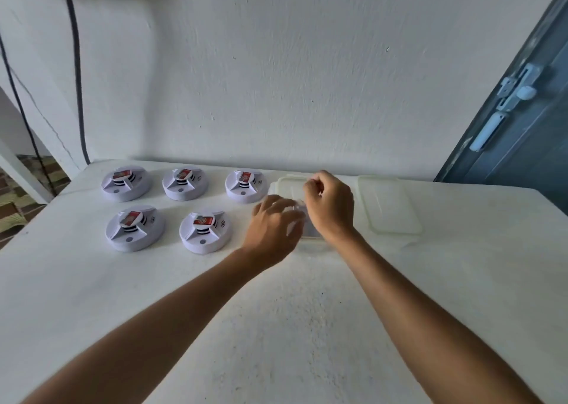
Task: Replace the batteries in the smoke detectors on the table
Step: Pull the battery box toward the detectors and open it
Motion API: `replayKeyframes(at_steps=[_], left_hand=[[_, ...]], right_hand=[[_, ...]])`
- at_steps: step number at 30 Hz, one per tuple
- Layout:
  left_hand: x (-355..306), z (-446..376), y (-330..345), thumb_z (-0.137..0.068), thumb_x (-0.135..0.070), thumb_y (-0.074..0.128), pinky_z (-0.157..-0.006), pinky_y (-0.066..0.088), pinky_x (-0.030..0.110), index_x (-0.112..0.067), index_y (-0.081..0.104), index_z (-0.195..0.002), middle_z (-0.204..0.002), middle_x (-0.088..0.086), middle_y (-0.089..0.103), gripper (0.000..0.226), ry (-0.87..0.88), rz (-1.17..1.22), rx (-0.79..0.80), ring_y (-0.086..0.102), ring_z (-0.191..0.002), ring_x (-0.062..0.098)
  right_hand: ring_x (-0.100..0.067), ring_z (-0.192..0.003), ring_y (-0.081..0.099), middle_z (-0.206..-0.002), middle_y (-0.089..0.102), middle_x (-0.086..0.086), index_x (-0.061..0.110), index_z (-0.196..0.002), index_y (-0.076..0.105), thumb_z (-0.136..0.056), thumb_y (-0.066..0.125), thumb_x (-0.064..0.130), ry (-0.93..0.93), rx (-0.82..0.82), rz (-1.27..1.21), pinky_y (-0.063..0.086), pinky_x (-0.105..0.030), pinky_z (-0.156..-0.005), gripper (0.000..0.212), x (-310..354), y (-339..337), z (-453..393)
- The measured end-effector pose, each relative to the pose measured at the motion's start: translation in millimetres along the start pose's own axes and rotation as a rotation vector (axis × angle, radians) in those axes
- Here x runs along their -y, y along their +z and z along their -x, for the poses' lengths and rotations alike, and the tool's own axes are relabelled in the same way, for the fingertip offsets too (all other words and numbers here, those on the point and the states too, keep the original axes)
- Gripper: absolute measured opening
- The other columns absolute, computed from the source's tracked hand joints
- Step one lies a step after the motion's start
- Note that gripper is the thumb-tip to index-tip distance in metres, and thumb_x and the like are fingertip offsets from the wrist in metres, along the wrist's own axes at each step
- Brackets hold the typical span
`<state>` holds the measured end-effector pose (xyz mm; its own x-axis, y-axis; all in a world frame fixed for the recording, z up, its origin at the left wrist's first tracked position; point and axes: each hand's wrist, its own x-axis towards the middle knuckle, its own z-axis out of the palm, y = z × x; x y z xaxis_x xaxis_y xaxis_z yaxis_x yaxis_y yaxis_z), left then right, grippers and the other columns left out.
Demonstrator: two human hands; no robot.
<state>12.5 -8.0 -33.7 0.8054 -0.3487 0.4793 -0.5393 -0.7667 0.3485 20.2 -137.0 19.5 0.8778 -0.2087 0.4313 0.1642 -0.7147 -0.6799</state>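
Several round white smoke detectors lie on the white table (307, 311), each with a red-labelled battery on top: a back row (185, 184) and a front row (205, 231). A clear plastic container (284, 185) stands to their right. My left hand (272, 230), blurred, reaches over the container's left side with its fingers spread and touches it. My right hand (330, 202) hovers above the container with its fingers curled toward the thumb; I see nothing between them. The hands hide what is in the container.
A clear lid (390, 203) lies flat to the right of the container. A white wall stands right behind the table, with a dark cable (76, 80) hanging at the left. A blue door (522, 120) is at the right.
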Motion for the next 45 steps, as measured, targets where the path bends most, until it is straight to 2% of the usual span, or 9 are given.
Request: replayKeyframes(at_steps=[4, 7, 13, 18, 21, 23, 27, 31, 45], left_hand=[[10, 30, 12, -0.1, -0.049, 0.028, -0.106, 0.032, 0.066, -0.022, 0.059, -0.132, -0.144, 0.016, 0.05, 0.052, 0.046, -0.165, 0.105, 0.04, -0.135, 0.043], [19, 33, 1, -0.097, -0.061, 0.01, -0.11, 0.007, 0.07, -0.033, 0.048, -0.141, -0.156, 0.014, 0.03, 0.064, 0.019, -0.233, 0.175, 0.014, -0.147, 0.04], [46, 5, -30, -0.077, -0.076, -0.018, -0.11, -0.011, 0.068, -0.044, 0.03, -0.147, -0.164, 0.004, 0.003, 0.091, -0.097, -0.318, 0.352, -0.02, -0.147, 0.03], [50, -17, -35, -0.098, -0.061, 0.019, -0.11, -0.008, 0.07, -0.041, 0.021, -0.151, -0.164, 0.001, 0.007, 0.056, -0.132, -0.362, 0.483, -0.014, -0.149, 0.03], [53, -24, -36, -0.099, -0.056, 0.025, -0.11, -0.007, 0.07, -0.04, 0.02, -0.151, -0.163, -0.002, 0.01, 0.055, -0.137, -0.317, 0.529, -0.011, -0.15, 0.028], [54, -26, -36, -0.099, -0.056, 0.027, -0.111, -0.005, 0.071, -0.04, 0.021, -0.151, -0.163, -0.002, 0.011, 0.055, -0.149, -0.279, 0.528, -0.01, -0.15, 0.027], [56, -26, -36, -0.098, -0.057, 0.031, -0.111, -0.004, 0.071, -0.041, 0.024, -0.15, -0.163, -0.003, 0.012, 0.055, -0.164, -0.24, 0.528, -0.01, -0.15, 0.027], [55, -26, -35, -0.098, -0.057, 0.033, -0.111, -0.003, 0.071, -0.04, 0.026, -0.149, -0.163, -0.002, 0.012, 0.055, -0.178, -0.2, 0.523, -0.01, -0.15, 0.027], [55, -26, -34, -0.096, -0.057, 0.036, -0.111, -0.001, 0.071, -0.04, 0.029, -0.149, -0.162, -0.002, 0.013, 0.056, -0.173, -0.21, 0.506, -0.009, -0.15, 0.028]], right_hand=[[-0.027, -0.141, 0.027, -0.151, 0.036, -0.011, 0.009, -0.142, 0.044, -0.096, 0.045, 0.02, -0.157, 0.527, 0.359, 0.025, -0.038, -0.112, 0.047, -27, 19, -37], [-0.026, -0.141, 0.028, -0.153, 0.034, -0.008, 0.01, -0.143, 0.042, -0.101, 0.039, 0.032, -0.207, 0.644, 0.415, 0.027, -0.042, -0.111, 0.048, -32, 16, -39], [-0.034, -0.118, 0.042, -0.13, 0.049, -0.014, 0.008, -0.128, 0.049, -0.097, 0.032, 0.054, -0.101, 0.488, 0.684, 0.043, -0.044, -0.088, 0.058, -35, 6, -13], [-0.032, -0.115, 0.043, -0.124, 0.048, -0.015, 0.005, -0.123, 0.053, -0.098, 0.033, 0.052, -0.034, 0.394, 0.722, 0.044, -0.041, -0.085, 0.057, -21, -3, 18], [-0.024, -0.081, 0.054, -0.09, 0.057, -0.01, 0.006, -0.087, 0.067, -0.092, 0.053, 0.032, -0.288, 0.161, 0.508, 0.043, -0.029, -0.061, 0.03, -24, -2, 36], [-0.014, -0.058, 0.049, -0.066, 0.052, -0.004, 0.007, -0.066, 0.062, -0.088, 0.059, 0.023, -0.269, 0.223, 0.221, 0.036, -0.02, -0.052, 0.027, -23, 2, 51], [-0.014, -0.049, 0.05, -0.064, 0.06, -0.012, 0.0, -0.079, 0.061, -0.089, 0.061, 0.023, 0.482, 0.608, -0.426, 0.043, -0.022, -0.05, 0.025, -7, 13, 61], [-0.009, -0.039, 0.045, -0.058, 0.057, -0.003, 0.007, -0.083, 0.059, -0.089, 0.066, 0.027, 1.128, 0.402, -1.14, 0.032, -0.019, -0.038, 0.022, -6, 24, 62], [-0.008, -0.034, 0.03, -0.049, 0.037, 0.001, 0.012, -0.073, 0.054, -0.094, 0.058, 0.032, 1.221, 0.221, -1.277, 0.024, -0.021, -0.036, 0.03, 8, 44, 74]])
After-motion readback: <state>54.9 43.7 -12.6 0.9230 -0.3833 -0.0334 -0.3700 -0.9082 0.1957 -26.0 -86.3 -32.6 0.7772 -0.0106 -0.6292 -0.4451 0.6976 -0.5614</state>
